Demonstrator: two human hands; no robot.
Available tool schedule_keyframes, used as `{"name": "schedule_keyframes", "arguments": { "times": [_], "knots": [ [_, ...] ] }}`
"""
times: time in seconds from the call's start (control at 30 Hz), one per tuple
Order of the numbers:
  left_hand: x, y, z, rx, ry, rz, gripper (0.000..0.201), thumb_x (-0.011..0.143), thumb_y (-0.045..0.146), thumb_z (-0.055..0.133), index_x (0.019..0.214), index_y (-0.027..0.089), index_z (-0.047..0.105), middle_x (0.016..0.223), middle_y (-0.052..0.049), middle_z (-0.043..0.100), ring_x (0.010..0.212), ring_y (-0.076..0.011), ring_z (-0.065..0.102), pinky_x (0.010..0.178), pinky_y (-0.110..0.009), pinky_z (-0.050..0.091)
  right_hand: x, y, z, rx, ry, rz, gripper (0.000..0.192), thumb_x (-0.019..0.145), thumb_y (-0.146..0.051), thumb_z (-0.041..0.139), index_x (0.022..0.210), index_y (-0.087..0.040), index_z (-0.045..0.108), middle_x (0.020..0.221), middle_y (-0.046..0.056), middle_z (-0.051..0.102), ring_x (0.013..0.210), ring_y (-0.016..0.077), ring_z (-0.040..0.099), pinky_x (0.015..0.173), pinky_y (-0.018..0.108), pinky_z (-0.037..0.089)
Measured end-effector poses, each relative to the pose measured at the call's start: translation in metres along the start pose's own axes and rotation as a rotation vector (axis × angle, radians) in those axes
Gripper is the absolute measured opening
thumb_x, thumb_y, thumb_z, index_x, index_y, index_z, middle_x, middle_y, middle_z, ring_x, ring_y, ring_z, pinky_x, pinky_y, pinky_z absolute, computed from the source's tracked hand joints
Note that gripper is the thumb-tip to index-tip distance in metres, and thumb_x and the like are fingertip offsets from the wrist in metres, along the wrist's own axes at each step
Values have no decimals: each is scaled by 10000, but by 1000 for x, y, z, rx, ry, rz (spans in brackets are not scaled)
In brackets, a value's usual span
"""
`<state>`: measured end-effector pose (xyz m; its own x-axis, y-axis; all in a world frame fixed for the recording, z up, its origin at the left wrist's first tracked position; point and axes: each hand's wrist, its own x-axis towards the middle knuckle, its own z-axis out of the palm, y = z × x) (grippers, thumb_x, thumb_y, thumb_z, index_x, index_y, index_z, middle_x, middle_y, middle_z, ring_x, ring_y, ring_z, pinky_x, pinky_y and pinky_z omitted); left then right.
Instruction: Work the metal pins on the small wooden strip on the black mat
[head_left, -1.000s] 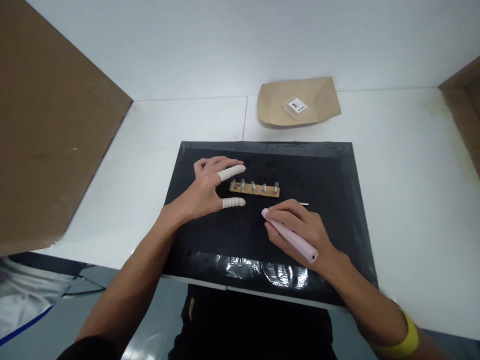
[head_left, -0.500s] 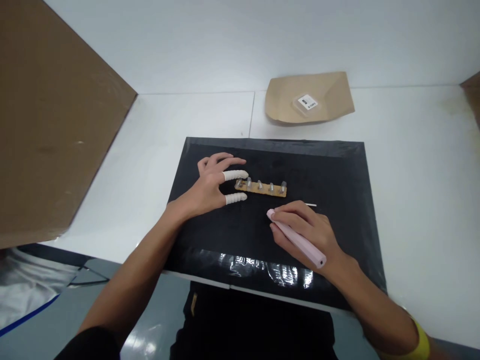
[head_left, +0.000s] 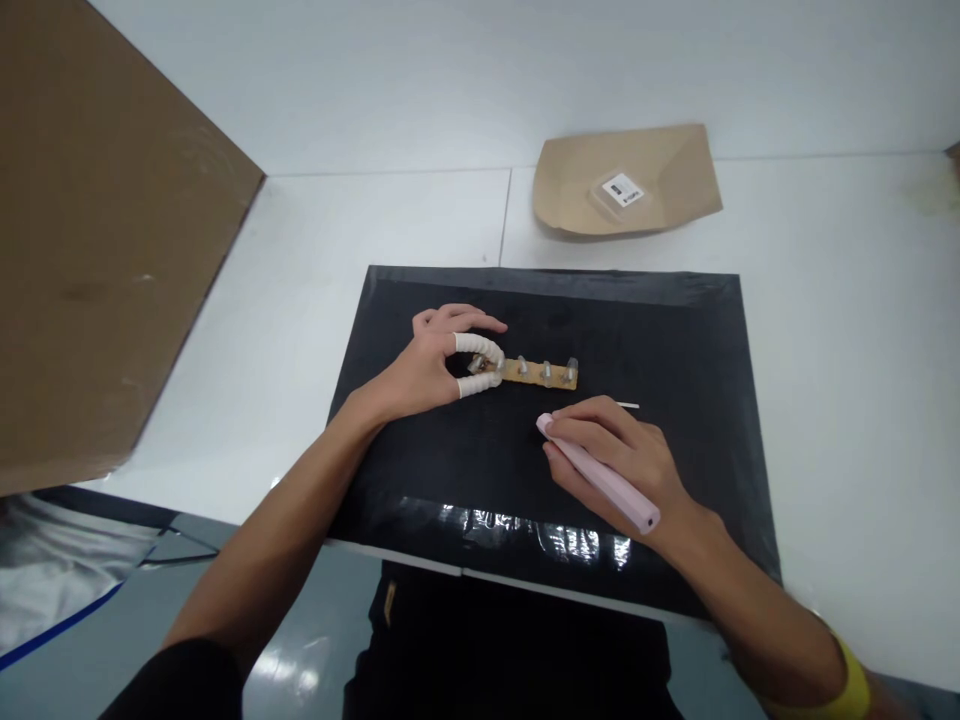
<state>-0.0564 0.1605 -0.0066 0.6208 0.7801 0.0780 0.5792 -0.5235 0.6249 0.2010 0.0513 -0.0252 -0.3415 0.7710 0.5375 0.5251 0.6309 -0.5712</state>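
My left hand (head_left: 439, 365), with white ribbed covers on thumb and index finger, pinches at the left part of a narrow yellowish strip (head_left: 529, 372). Several small clear, shiny pieces stand in a row along this strip. The fingertips meet around the second piece from the left; I cannot tell whether they grip that piece or the strip's edges. Lower right, my right hand (head_left: 619, 450) is closed around a pale pink pen-shaped tool (head_left: 607, 485), its front end pointing up-left, apart from the strip. A thin white stick (head_left: 627, 405) lies just beyond the right hand's knuckles.
A black mat (head_left: 450, 460) with shiny taped edges lies under both hands on the white table (head_left: 840, 400). Farther back, a brown paper sheet (head_left: 570, 165) carries a small clear box (head_left: 621, 195) with a white label. A brown board (head_left: 112, 250) stands at left.
My left thumb and index finger have moved right and closed onto the strip's left part; before, they were apart beside its end. My right hand keeps the pink tool almost where it was.
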Motion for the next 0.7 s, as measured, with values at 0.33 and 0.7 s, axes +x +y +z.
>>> {"name": "schedule_keyframes", "arguments": {
  "times": [0.33,0.7],
  "knots": [
    [3,0,2,-8,-8,-16,117,918,361,771,965,255,781,1365,-60,743,1405,-312,561,1203,-561,266,1,0,0,-19,-16,5,197,937,-101,715,1122,-164,688,1007,46,722,817,121,743,649,230,606],
    [1,1,1,3,5,-19,200,910,383,790,1062,258,760,1368,-60,733,1389,-309,573,1193,-539,271,2,0,-2,-11,-18,-5,189,930,-100,720,1110,-151,695,1010,62,730,815,131,753,647,239,622]
  ]
}}
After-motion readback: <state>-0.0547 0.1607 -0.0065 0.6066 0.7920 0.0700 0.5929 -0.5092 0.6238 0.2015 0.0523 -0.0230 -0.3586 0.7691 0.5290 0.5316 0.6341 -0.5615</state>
